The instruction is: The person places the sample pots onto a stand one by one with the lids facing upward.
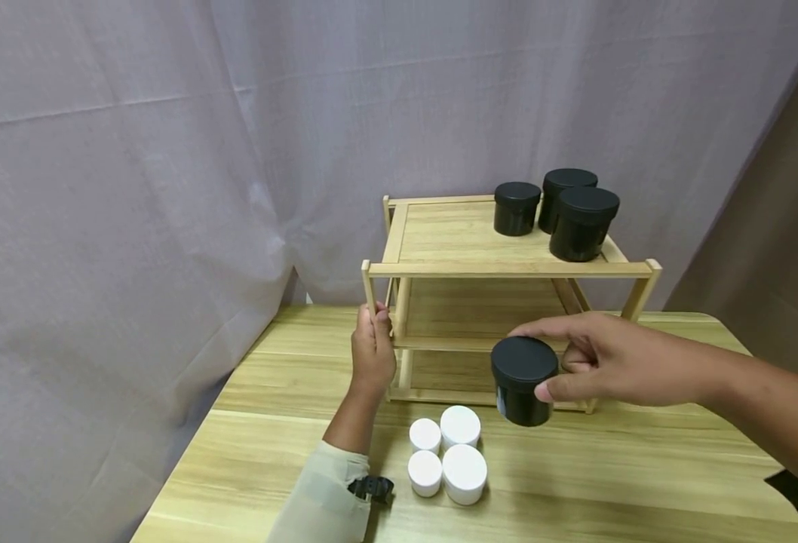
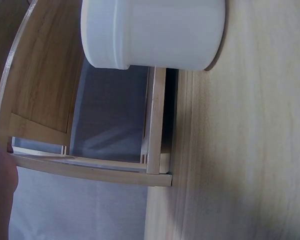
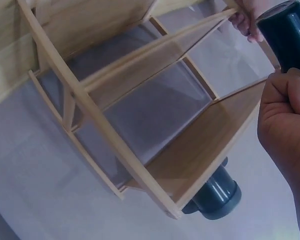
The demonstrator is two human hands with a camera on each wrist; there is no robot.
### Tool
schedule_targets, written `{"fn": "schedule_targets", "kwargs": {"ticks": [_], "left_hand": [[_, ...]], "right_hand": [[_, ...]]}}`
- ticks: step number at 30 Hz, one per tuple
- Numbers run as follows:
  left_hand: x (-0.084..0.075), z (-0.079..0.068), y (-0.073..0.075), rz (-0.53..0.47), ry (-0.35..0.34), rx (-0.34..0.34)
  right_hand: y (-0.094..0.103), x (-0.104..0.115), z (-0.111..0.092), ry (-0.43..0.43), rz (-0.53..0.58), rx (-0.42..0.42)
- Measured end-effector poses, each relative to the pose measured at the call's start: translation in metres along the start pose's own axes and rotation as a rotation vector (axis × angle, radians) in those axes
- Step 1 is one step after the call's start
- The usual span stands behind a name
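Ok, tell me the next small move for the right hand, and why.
Perhaps raise the right hand with its black jar toward the top shelf, left of three similar jars: it is held in front of the rack, below that shelf, and the left hand grips a front post.

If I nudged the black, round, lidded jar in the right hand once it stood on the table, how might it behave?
The black, round, lidded jar is likely stiff: it shows no dent where the right hand pinches it. Its smooth, shiny side may feel slippery. Standing upright, its squat shape suggests sliding before tipping.
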State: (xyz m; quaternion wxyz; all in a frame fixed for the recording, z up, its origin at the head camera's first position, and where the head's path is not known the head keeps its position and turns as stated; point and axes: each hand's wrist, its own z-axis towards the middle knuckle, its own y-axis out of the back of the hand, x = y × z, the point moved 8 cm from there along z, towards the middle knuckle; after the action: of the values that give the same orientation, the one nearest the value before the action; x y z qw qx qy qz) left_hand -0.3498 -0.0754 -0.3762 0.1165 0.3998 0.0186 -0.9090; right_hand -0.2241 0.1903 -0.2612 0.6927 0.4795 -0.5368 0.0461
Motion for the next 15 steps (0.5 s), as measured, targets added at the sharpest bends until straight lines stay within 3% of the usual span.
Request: {"fn": "schedule_targets", "kwargs": {"ticks": [8,15], "left_hand": [[0.000,-0.001,-0.002,-0.010,-0.003,0.005],[-0.001,-0.001,0.000,0.007,0.002,-0.002]], "right_hand": [[0.013,0.016,0.002,-0.006,-0.024,-0.005],[0.032,0.032,0.004,0.017,-0.101,-0.062]]}}
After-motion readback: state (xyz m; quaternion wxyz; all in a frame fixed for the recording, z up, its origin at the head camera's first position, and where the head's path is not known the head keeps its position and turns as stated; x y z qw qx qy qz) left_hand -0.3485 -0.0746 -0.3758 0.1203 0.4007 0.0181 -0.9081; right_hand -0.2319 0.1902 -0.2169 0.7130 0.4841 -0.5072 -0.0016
